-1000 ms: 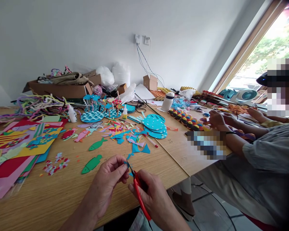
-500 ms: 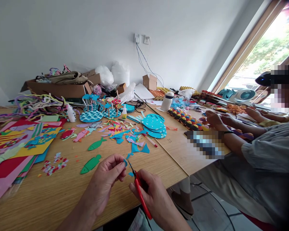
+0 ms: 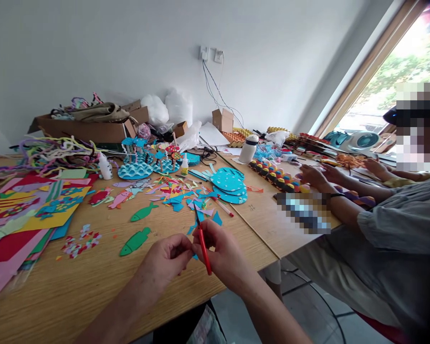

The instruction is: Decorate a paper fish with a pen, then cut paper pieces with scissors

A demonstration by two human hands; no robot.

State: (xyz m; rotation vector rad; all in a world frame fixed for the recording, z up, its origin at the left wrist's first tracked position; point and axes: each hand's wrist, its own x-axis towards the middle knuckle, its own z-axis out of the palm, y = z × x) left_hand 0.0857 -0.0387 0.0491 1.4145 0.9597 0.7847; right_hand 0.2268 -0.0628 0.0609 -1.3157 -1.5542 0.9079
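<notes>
My right hand (image 3: 222, 253) grips red-handled scissors (image 3: 202, 241), blades pointing up and away over the table's near edge. My left hand (image 3: 165, 265) is closed in a pinch right beside it, fingertips meeting the right hand; the small blue paper scrap it pinched earlier is hidden now. A green paper fish (image 3: 135, 241) lies just left of my hands, a second green fish (image 3: 143, 212) beyond it. Blue paper offcuts (image 3: 200, 210) lie just past the scissor tips.
On the wooden table (image 3: 93, 286) are coloured paper sheets (image 3: 25, 215) at left, blue dotted discs (image 3: 229, 184), a glue bottle (image 3: 105, 168), pipe cleaners (image 3: 53, 153) and cardboard boxes (image 3: 89, 126). A person (image 3: 387, 229) sits at right, hands on beaded work (image 3: 275, 177).
My right hand rose and swung the scissors upright, moving in against my left hand. The blue scrap seen in my left fingers is no longer visible.
</notes>
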